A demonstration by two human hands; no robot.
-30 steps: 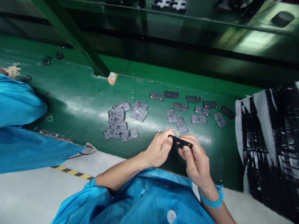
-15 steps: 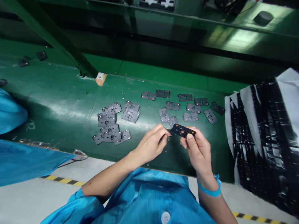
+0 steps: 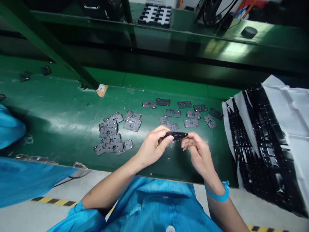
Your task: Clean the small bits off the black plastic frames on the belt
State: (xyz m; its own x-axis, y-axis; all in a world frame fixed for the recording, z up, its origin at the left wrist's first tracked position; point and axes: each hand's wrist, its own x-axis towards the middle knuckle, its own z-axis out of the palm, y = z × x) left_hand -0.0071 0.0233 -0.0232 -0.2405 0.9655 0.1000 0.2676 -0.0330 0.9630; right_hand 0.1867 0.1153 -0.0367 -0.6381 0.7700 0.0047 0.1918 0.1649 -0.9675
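My left hand point(image 3: 154, 145) pinches the left end of a thin black plate point(image 3: 177, 135), which is tilted nearly edge-on above the bench. At the plate's right end is my right hand point(image 3: 199, 151), its fingers curled and their tips close to the edge; whether they grip it is hard to tell. Just behind the hands lie loose dark plates, one of them point(image 3: 192, 123) flat on the green bench. To the left, several similar plates point(image 3: 114, 147) overlap in a heap.
On the right stands a stack of black trays point(image 3: 263, 138) with white sheets. A green post point(image 3: 58, 54) slants down to the bench at the left. A person's blue sleeve point(image 3: 11, 125) reaches in at far left. A raised shelf point(image 3: 188, 35) runs behind.
My left hand has moved to the plate and taken hold of its left end. My right hand's thumb has come off the plate's face. The plate has turned edge-on, and the view has shifted upward.
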